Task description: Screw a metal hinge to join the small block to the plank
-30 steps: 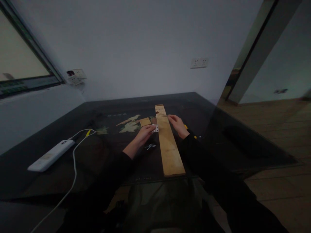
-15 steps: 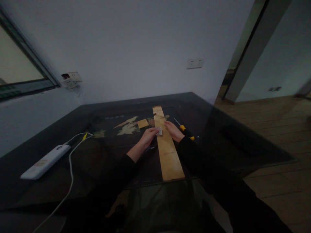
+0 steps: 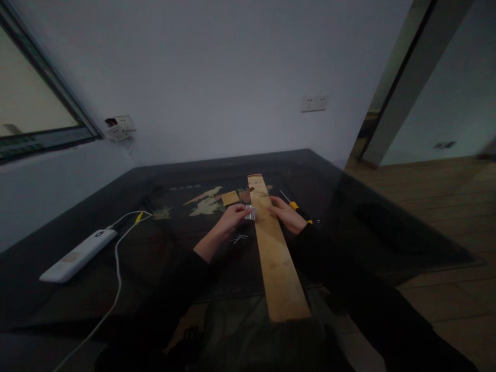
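Pale wood ran through the middle of the frame: a long plank (image 3: 277, 253) lay lengthwise on the dark bench (image 3: 387, 227). Its far end pointed at the wall and its near end reached past the bench's front edge, low in the frame.

Your left hand (image 3: 232, 216) sat just left of the plank, above the frame's centre. Its fingertips were closed on a small metal hinge (image 3: 250, 212), which they held against the plank's left edge. Your right hand (image 3: 287, 214) rested on the plank's right side, directly across from the left. Its fingers were stretched out and loose, clamped on nothing, with the tips pointing toward the hinge.

A screwdriver (image 3: 296, 206) with a yellow handle lay on the bench just right of your right hand, partly hidden behind it. A few thin screws (image 3: 239, 238) were scattered under your left wrist, too small to count. A small wooden offcut (image 3: 230, 197) lay above your left hand, near the plank but apart from it.

At the left of the frame, a white power strip (image 3: 77, 256) lay on the bench well away from your hands. Its white cable (image 3: 116, 268) trailed toward the lower left corner. A wall socket (image 3: 313, 103) sat on the wall, upper right of centre.
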Motion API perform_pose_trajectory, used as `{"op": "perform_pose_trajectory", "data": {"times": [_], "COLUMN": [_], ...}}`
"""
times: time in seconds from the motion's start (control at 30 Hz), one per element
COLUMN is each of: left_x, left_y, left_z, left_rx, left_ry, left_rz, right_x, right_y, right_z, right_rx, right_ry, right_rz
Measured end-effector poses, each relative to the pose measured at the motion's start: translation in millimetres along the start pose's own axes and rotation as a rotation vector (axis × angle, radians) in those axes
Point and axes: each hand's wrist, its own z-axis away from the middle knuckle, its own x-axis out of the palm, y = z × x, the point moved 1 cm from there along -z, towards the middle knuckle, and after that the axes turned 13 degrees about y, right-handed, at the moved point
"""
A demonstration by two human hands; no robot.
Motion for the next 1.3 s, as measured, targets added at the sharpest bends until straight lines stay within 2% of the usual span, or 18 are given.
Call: {"op": "perform_pose_trajectory", "data": {"times": [0.07,0.17,0.27,0.33,0.5,0.6,0.7,0.87,1.0,1.13,1.23,1.3], "left_x": [-2.4,0.0,2.6,1.0,-7.1,-4.7,0.9,5.8,6.8,6.9,6.5,6.5], "left_y": [0.0,-7.0,-16.8,-21.3,-24.2,-24.3,-26.1,-33.0,-38.6,-41.1,-40.9,-40.4], "left_z": [-10.7,-18.9,-18.6,-17.9,-21.5,-21.9,-20.1,-20.5,-23.3,-24.9,-26.3,-27.6], "left_rx": [0.054,0.029,0.009,0.025,0.05,0.069,0.101,0.152,0.209,0.201,0.177,0.189], "left_ry": [0.063,0.111,0.099,0.081,0.096,0.093,0.086,0.091,0.096,0.067,0.068,0.088], "left_rz": [-0.042,-0.075,-0.084,-0.081,-0.055,-0.049,-0.063,-0.123,-0.196,-0.203,-0.226,-0.243], "right_x": [3.6,13.6,23.4,28.1,30.9,24.2,15.1,10.3,19.2,35.2,48.6,56.1], "right_y": [-14.1,-31.5,-36.1,-34.0,-30.0,-28.7,-24.0,-17.9,-21.5,-23.0,-20.7,-18.3], "right_z": [-8.5,-14.3,-5.8,4.6,17.2,8.3,-2.8,-6.8,3.2,18.0,28.5,34.2], "right_rx": [-0.11,-0.319,-0.5,-0.56,-0.609,-0.611,-0.603,-0.578,-0.589,-0.607,-0.699,-0.777], "right_ry": [0.059,0.059,0.052,0.03,-0.057,0.004,0.058,0.022,-0.1,-0.36,-0.556,-0.635], "right_rz": [0.052,0.131,0.222,0.284,0.414,0.461,0.608,0.746,0.722,0.706,0.756,0.831]}}
